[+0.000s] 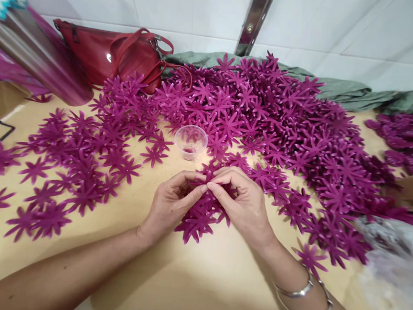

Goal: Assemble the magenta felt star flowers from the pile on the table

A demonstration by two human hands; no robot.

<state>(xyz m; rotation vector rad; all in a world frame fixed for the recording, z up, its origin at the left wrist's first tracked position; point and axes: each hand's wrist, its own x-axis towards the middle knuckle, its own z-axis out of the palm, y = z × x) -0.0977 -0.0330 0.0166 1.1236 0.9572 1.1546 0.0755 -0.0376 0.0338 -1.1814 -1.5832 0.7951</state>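
Both hands meet at the middle of the table, thumbs and fingertips almost touching. My left hand is closed in a pinch on a magenta artificial flower piece with narrow petals. My right hand pinches at the same spot from the other side; what lies between its fingertips is too small to make out. Under the hands lie more magenta flower pieces, partly covered by the fingers. Just beyond them stands a small clear plastic cup with a little dark matter at its bottom.
A large heap of magenta flower pieces covers the back and right; a looser group spreads left. Behind are a red handbag and green cloth. A shiny cylinder leans at left. Clear plastic bags lie at right.
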